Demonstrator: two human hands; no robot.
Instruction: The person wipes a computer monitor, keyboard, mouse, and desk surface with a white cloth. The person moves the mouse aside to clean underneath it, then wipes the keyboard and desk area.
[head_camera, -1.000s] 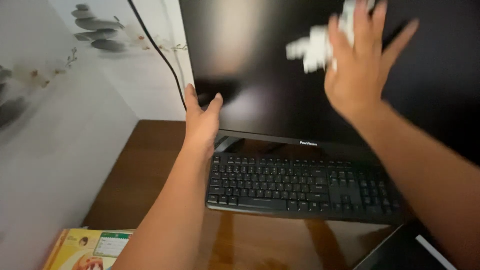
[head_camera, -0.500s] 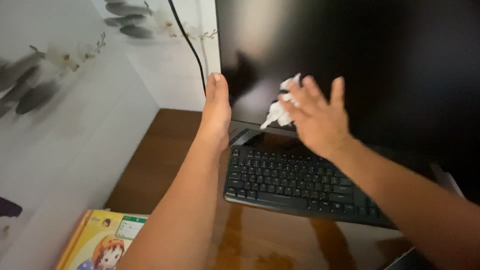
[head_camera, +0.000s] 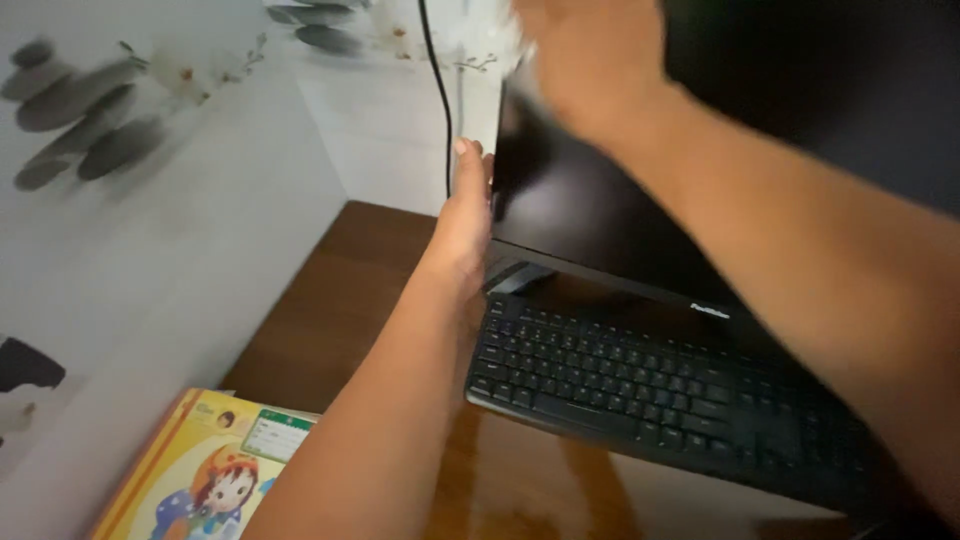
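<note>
Pale walls printed with grey stacked stones and small flowers meet in a corner behind a brown wooden table (head_camera: 330, 290). Biggest on the table is a dark monitor (head_camera: 620, 220), its screen blank, with a black cable (head_camera: 437, 90) hanging down the wall just beside its left edge. Below the screen lies 1 black keyboard (head_camera: 640, 385), parallel to it and near its stand. At the lower left, a yellow children's book (head_camera: 205, 475) with a cartoon figure lies at the table's near edge. The left hand (head_camera: 465, 225) grips the monitor's left edge, fingers wrapped around it. The right hand (head_camera: 580, 55) is raised against the screen's upper left, blurred; whether its fingers clasp anything, I cannot tell.
</note>
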